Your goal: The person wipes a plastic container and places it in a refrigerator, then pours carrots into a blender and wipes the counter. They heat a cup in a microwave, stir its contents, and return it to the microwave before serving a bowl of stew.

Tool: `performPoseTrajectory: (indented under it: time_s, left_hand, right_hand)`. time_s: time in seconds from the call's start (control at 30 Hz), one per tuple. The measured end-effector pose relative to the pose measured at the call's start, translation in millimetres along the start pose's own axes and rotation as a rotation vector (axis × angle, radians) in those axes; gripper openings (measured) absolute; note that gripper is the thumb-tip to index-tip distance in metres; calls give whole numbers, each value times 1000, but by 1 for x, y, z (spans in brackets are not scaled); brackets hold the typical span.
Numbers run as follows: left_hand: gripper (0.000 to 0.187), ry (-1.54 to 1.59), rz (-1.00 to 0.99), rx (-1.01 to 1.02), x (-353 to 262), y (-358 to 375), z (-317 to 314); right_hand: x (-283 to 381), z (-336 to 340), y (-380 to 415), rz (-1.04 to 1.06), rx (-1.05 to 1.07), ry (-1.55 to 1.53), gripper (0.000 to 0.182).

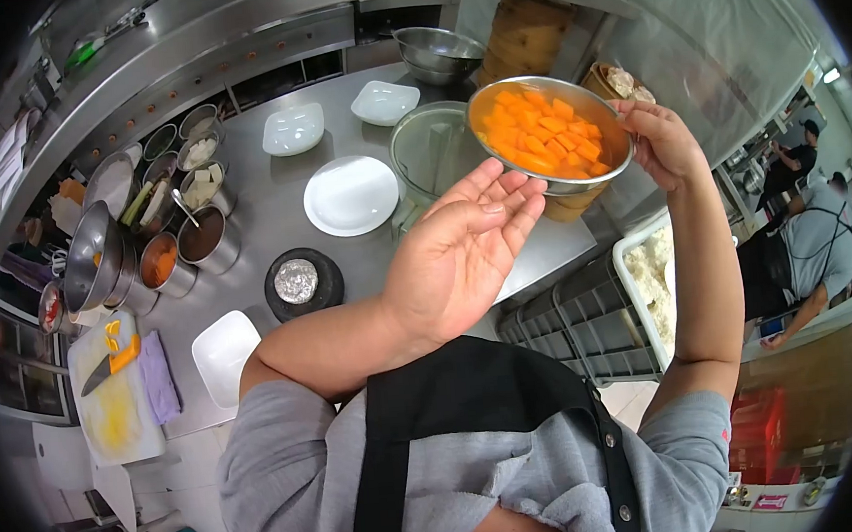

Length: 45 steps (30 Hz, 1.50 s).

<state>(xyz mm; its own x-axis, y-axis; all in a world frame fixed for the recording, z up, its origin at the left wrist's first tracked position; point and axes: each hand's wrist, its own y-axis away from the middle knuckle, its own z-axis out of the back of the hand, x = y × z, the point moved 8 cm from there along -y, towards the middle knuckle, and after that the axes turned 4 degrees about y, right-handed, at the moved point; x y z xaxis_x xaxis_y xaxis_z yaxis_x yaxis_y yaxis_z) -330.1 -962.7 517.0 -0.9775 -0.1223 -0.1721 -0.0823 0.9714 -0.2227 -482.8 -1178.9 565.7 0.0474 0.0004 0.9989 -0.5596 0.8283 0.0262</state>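
While the right hand (pixel 670 145) holds up a metal bowl (pixel 612 132) near the right end of the counter (pixel 268 203), its grip pinches the rim on the right side. Lots of small orange chunks (pixel 545 137) are in the bowl. The left hand (pixel 459 249) is just beside the bowl's lower left side, palm up, with its grip loosely spread; I cannot tell if the fingertips touch the metal. Partly behind the bowl is a big see-through tub (pixel 428 147). To the left of the tub sits a round white plate (pixel 351 196). A ball of foil (pixel 296 281) sits on a round black stand (pixel 332 284), and a white dish (pixel 223 361) is near the left elbow. At the far left, a knife (pixel 128 354) with a yellow handle lies on a white cutting board (pixel 140 413), beside a purple cloth (pixel 160 381).
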Motion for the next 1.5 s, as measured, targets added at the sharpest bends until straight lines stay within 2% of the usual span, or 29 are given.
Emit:
performPoseTrajectory:
  time_s: [0.37,0.47,0.57,0.73,0.87,1.07,1.37,1.5]
  left_hand:
    - [45,68,29,21,3,-1,1]
    - [44,108,47,14,6,-3,2]
    - [41,162,75,13,9,-6,4]
    - [38,246,124,22,15,-8,6]
    - [42,260,112,-6,15,-8,6]
    - [44,255,107,-22,13,-3,5]
    - [44,312,110,-33,12,1,7]
    - [45,321,98,-28,10,4,5]
  right_hand:
    - [17,-6,-4,3,-32,93,24]
    - [27,-13,2,2,-101,128,24]
    - [21,11,-17,1,-54,227,25]
    - [39,-17,1,22,-57,249,27]
    - [35,0,-15,19,-29,316,27]
    - [45,-19,-8,18,-55,325,26]
    - [56,-25,-24,-18,-22,581,26]
    - [72,-49,-15,15,-99,667,28]
